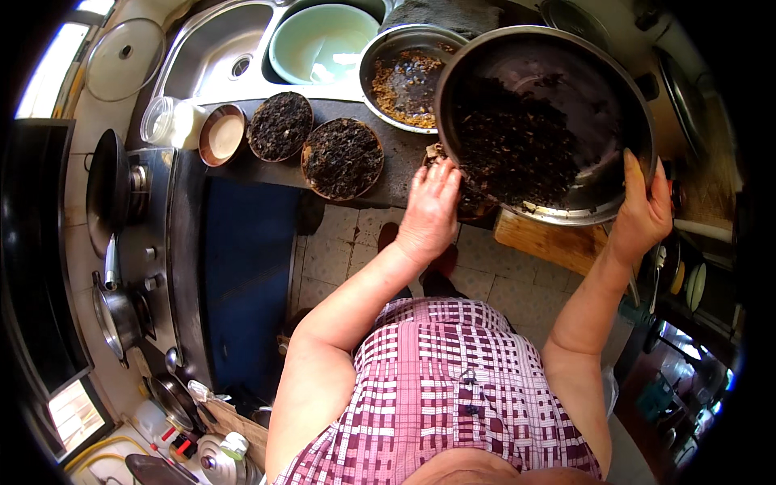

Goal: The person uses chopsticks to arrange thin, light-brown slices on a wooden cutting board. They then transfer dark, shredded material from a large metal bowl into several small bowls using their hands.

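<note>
My right hand (pixel 644 202) grips the near right rim of a large metal basin (pixel 608 97), thumb inside and fingers outside. The basin is tilted, and a dark, crumbly, soil-like mix (pixel 513 149) lies toward its left and near side. My left hand (pixel 432 206) is at the basin's left rim, its fingers stretched out. Under that rim is another filled container (pixel 477 208), mostly hidden by the basin and my hand. To the left, two round brown bowls hold similar dark mix, one nearer (pixel 343 158) and one farther (pixel 280 126).
A metal pan (pixel 402 117) with yellowish-brown scraps stands behind the bowls. A green basin (pixel 283 48) sits in the steel sink (pixel 190 65). A small brown bowl (pixel 222 136) and clear jar (pixel 158 121) are farther left. The stove (pixel 149 218) bears a wok (pixel 107 190). A wooden board (pixel 550 242) juts out below the basin.
</note>
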`<act>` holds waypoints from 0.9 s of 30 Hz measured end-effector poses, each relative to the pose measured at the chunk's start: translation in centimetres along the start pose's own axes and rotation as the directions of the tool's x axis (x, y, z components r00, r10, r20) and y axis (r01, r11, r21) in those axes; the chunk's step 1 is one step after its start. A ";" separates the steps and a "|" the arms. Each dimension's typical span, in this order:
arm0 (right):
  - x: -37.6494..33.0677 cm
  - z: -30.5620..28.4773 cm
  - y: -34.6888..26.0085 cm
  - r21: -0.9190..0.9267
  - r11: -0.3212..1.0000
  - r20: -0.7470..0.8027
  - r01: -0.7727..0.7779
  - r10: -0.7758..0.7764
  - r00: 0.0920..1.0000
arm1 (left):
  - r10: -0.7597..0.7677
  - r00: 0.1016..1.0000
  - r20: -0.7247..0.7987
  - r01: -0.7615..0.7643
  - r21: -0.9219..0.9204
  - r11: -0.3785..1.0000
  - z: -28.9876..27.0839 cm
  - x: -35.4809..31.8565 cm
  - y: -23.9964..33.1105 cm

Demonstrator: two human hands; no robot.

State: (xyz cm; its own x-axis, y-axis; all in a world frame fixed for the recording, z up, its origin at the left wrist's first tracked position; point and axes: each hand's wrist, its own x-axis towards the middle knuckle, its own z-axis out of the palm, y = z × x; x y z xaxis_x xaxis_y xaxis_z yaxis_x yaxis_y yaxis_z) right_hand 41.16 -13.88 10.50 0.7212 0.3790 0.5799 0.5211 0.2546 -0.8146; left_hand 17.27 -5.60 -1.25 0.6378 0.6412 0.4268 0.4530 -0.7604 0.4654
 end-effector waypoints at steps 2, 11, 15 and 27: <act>0.0 -0.5 -0.1 0.003 1.000 0.013 -0.021 0.021 1.000 | -0.027 0.999 -0.033 0.024 -0.087 0.996 1.0 -0.6 0.3; 0.2 -0.2 0.2 0.013 0.997 0.008 -0.070 0.070 0.998 | 0.085 0.957 -0.277 -0.124 -0.128 0.984 0.8 0.5 -0.5; 0.3 -0.2 0.4 0.023 0.998 -0.002 -0.064 0.065 0.998 | 0.067 0.968 -0.242 -0.133 -0.267 0.955 0.4 1.0 -1.0; 0.2 -1.1 0.6 -0.037 0.998 0.015 -0.040 0.041 0.999 | 0.123 0.955 0.270 -0.246 0.489 0.837 -7.9 -1.2 -6.8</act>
State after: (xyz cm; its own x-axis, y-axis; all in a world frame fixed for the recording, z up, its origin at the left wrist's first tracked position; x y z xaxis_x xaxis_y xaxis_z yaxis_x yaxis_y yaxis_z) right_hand 42.14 -14.64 10.13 0.7349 0.4023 0.5460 0.5085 0.2058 -0.8361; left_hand 8.51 -0.42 1.15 0.8330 0.4911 0.2549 0.5269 -0.8447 -0.0943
